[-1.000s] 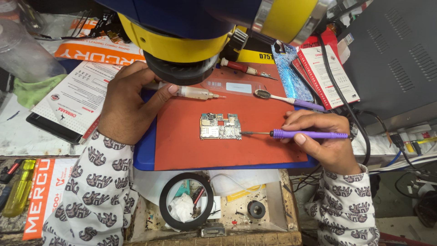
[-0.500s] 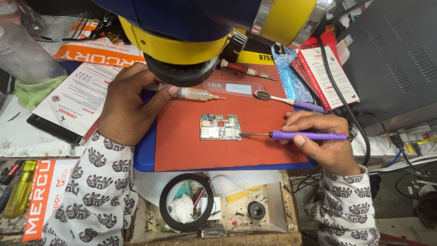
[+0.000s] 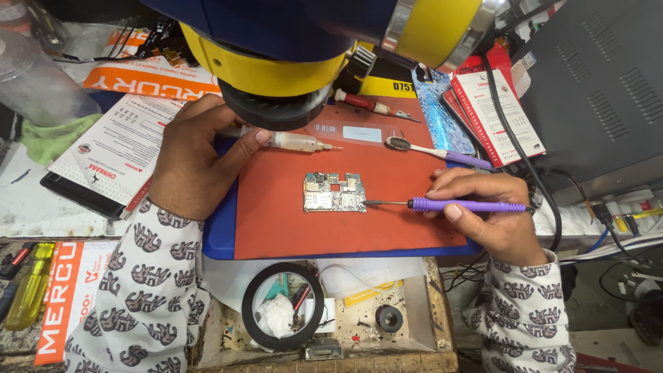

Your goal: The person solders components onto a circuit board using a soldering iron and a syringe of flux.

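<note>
Clearly mid-repair: right hand (image 3: 494, 217) grips the purple tool (image 3: 459, 205), tip touching the board (image 3: 334, 193) at frame centre on the red mat (image 3: 290, 221). Left hand (image 3: 193, 162) pinches a syringe (image 3: 293, 141), upper centre. Precise, steady tip control looks needed.

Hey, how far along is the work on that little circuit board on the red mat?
Done: the bare green circuit board lies out of any casing on the red work mat. In hand: the right hand holds a purple-handled tool, its metal tip at the board's right edge, while the left hand grips a clear syringe. Left: no paste is visible on the board; nothing looks reassembled.
</note>
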